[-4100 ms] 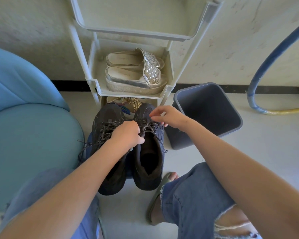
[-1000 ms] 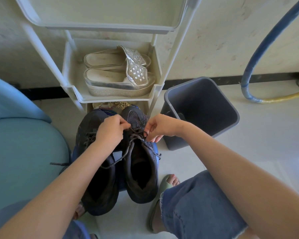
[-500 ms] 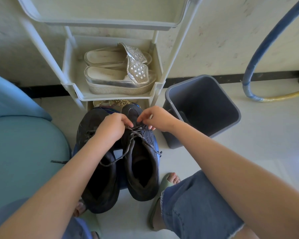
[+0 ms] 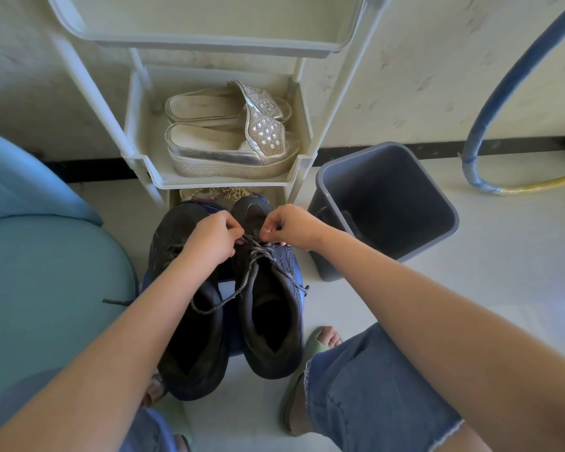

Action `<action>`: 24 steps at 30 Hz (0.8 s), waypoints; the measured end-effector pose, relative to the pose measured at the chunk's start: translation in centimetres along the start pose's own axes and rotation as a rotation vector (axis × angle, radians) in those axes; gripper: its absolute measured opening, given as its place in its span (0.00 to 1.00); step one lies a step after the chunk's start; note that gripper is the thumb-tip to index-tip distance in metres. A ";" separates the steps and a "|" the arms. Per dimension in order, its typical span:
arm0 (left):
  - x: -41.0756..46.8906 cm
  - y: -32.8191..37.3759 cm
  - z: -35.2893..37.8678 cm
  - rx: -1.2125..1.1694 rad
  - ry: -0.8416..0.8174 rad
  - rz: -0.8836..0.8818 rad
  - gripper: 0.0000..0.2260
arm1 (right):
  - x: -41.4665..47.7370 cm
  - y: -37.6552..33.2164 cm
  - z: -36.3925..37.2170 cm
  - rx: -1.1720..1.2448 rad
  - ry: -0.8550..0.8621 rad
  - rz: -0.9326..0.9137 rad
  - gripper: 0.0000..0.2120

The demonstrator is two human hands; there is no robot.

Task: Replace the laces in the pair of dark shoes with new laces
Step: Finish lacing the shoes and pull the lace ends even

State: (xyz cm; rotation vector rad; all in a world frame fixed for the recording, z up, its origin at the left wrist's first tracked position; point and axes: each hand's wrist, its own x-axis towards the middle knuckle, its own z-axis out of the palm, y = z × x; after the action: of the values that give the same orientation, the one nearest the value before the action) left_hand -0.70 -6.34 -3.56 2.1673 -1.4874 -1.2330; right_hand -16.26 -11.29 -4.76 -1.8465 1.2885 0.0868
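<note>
Two dark shoes stand side by side on a low blue stool between my knees. The right shoe has a grey speckled lace threaded near its toe end. My left hand pinches the lace at the lowest eyelets, and my right hand pinches it from the other side. A loose loop of the lace hangs over the opening of the left shoe. The left shoe's own lace is mostly hidden by my left arm.
A white plastic shoe rack stands just beyond the shoes, with silver platform sandals on its shelf. A grey bin sits to the right, a blue chair to the left, a blue hose by the wall.
My two hands have drawn closer together at the toe end of the right shoe's lacing. The loose lace loop now lies lower across the left shoe.
</note>
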 end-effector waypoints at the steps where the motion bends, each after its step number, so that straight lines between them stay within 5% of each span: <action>1: 0.1 0.0 0.0 0.000 -0.001 0.001 0.02 | 0.0 0.0 0.0 -0.006 -0.007 -0.004 0.04; 8: 0.1 -0.3 -0.1 0.096 0.025 0.059 0.04 | 0.0 0.1 -0.2 0.046 0.024 0.059 0.05; 13: 0.2 -0.4 0.2 0.082 0.032 0.076 0.15 | -0.3 0.3 -0.7 0.110 0.009 0.102 0.06; 24: 0.5 -0.6 0.3 0.220 0.050 0.191 0.24 | -0.5 0.3 -0.9 0.172 -0.045 0.007 0.03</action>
State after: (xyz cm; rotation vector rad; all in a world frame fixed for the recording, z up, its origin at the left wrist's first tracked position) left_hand -0.51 -6.41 -4.35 2.1067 -1.8350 -0.9872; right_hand -17.08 -11.54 -4.14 -1.6851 1.2318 0.0207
